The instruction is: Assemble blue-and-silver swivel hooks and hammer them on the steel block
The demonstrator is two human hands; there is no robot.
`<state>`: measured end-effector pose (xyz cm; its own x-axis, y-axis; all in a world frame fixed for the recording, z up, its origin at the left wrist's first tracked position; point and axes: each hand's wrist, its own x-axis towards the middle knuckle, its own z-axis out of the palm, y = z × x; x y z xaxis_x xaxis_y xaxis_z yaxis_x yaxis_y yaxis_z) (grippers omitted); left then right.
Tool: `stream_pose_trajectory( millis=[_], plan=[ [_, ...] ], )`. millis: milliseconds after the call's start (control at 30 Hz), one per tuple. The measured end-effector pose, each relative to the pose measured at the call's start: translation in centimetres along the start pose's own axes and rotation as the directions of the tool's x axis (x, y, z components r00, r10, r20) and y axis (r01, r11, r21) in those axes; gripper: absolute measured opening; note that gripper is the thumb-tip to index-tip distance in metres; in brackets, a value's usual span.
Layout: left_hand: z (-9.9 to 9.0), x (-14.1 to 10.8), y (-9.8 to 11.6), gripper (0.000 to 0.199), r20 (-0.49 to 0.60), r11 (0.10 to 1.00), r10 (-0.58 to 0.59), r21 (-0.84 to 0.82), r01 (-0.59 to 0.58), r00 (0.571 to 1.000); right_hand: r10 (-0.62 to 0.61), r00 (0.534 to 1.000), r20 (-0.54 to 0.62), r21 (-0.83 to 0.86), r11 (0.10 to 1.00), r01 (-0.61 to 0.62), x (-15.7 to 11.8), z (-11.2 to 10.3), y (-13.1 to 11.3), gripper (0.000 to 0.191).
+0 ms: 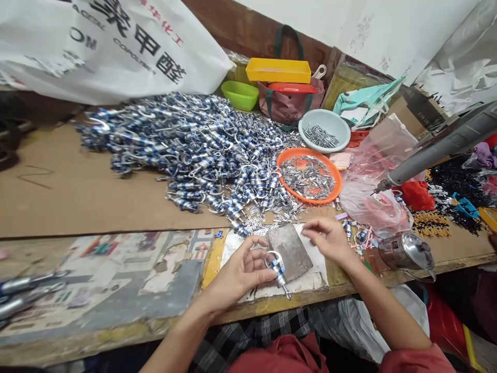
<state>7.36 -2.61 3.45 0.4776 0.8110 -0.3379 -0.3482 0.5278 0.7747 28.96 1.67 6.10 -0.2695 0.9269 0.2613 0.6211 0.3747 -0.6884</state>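
Over the near edge of a grey metal block (290, 252), my left hand (250, 267) pinches a blue and silver metal piece with a curved clasp (278, 271). Its clasp loops up by the fingers, and its thin end with a small ring points down toward me. My right hand (327, 239) hovers by the block's upper right side, thumb and fingertips drawn together. Whatever may be between those fingertips is too small to make out. White paper (320, 274) lies under the block on the bench.
Behind my left hand spreads a large heap of similar blue and silver pieces (202, 140). An orange tray (337, 189) holds small metal links, and a pale bowl (344, 122) holds metal pins. At right are an electric screwdriver (438, 145) and a metal jug (407, 254).
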Motion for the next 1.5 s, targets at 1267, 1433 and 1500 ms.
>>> stream_pose_trajectory(
  millis=[1267,1433,1500],
  plan=[
    [0.7,0.0,0.1,0.052,-0.062,0.998,0.057,0.027,-0.056,0.996,-0.334,0.936,0.111,-0.353,0.867,0.351,-7.9,-3.2,-3.1,0.056],
    [0.7,0.0,0.2,0.052,-0.055,0.997,0.071,0.015,-0.071,0.996,-0.293,0.937,0.190,-0.387,0.855,0.346,-7.9,-2.8,-4.1,0.061],
    [0.6,0.0,0.1,0.052,-0.050,0.997,0.080,0.010,-0.079,0.996,-0.241,0.937,0.252,-0.409,0.852,0.329,-7.9,-2.5,-4.1,0.059]
  ],
)
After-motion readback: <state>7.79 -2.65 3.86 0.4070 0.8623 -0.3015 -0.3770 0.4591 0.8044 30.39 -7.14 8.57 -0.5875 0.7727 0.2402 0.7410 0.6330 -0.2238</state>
